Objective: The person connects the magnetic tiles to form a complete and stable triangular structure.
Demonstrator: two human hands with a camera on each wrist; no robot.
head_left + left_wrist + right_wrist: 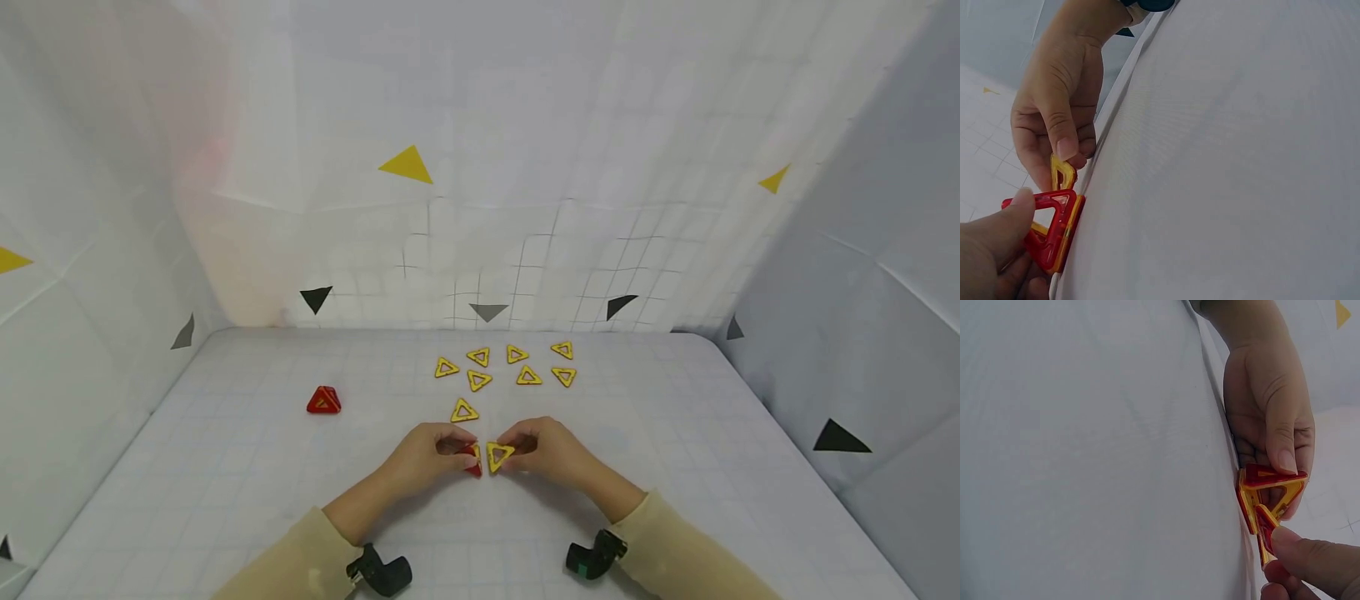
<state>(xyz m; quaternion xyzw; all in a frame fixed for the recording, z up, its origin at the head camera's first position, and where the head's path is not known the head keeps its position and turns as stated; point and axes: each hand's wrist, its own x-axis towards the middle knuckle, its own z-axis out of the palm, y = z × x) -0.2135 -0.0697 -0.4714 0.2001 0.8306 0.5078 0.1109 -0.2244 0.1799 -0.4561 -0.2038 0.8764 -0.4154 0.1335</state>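
Triangular frame tiles, yellow on one face and red on the other, are in both hands. My left hand (423, 457) pinches a group of joined tiles (1054, 231) standing at angles to each other, thumb on a red face. Across from it, my right hand (553, 452) pinches a single triangular tile (498, 456) between thumb and fingers, its yellow face up in the head view. In the right wrist view this tile's edge overlaps the joined tiles (1272, 478). Both hands are low over the table, close together.
Several loose yellow triangular tiles lie flat beyond the hands, the nearest one (463, 410) just past the left fingers. A red pyramid of tiles (324, 401) stands on the white table (247, 467) to the left. White sheeting (480, 108) encloses the back and sides.
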